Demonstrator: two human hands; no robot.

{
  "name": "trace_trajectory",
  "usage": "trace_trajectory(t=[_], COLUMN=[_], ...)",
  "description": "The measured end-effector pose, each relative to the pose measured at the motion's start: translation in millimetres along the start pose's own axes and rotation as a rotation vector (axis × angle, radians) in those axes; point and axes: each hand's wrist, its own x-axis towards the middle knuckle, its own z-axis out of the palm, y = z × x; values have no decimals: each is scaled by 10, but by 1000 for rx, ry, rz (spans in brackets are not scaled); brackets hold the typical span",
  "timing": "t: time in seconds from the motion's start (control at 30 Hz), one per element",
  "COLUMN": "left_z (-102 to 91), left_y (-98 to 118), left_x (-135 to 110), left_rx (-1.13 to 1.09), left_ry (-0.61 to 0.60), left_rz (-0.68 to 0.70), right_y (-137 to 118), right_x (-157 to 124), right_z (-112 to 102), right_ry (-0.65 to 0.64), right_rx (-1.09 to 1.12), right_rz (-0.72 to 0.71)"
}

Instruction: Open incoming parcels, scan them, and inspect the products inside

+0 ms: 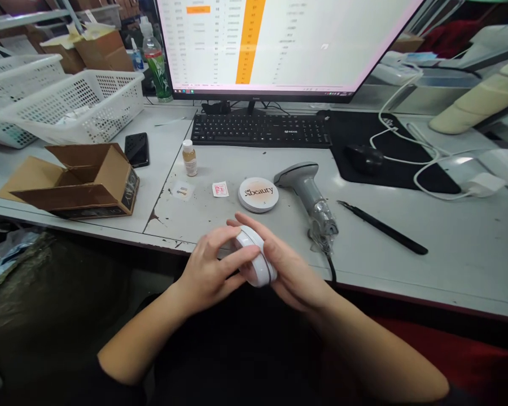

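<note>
A round white case (260,269) is tilted on its edge between my two hands, just over the desk's front edge. My left hand (214,268) grips its left side, with thumb and fingers closed on the rim. On the other side my right hand (290,265) wraps the case, palm against it and fingers along the top. Beyond them lies a round white lid marked "beauty" (258,193). A small white label with red print (220,189) sits to its left, beside a clear sticker (183,190). The small capped bottle (189,159) stands behind these.
A grey barcode scanner (307,192) and black tweezers (383,228) lie to the right. An open cardboard box (91,194), a phone (137,150) and white baskets (105,104) occupy the left. Keyboard (260,130), monitor (258,93), mouse (364,158) and loose white cables (432,163) are behind.
</note>
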Motion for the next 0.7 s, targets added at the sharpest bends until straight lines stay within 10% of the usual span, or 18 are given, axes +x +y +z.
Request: trace_trajectory(t=[0.27, 0.7], left_z=[-100, -69], left_y=[189, 37], left_x=[89, -47], left_rx=[-708, -519], left_ry=[-224, -83], left_rz=[-381, -265], right_y=[-366, -241], right_x=[-106, -74], right_z=[-163, -99], right_ry=[-143, -61], right_rx=[-810, -787], right_rz=[-266, -260])
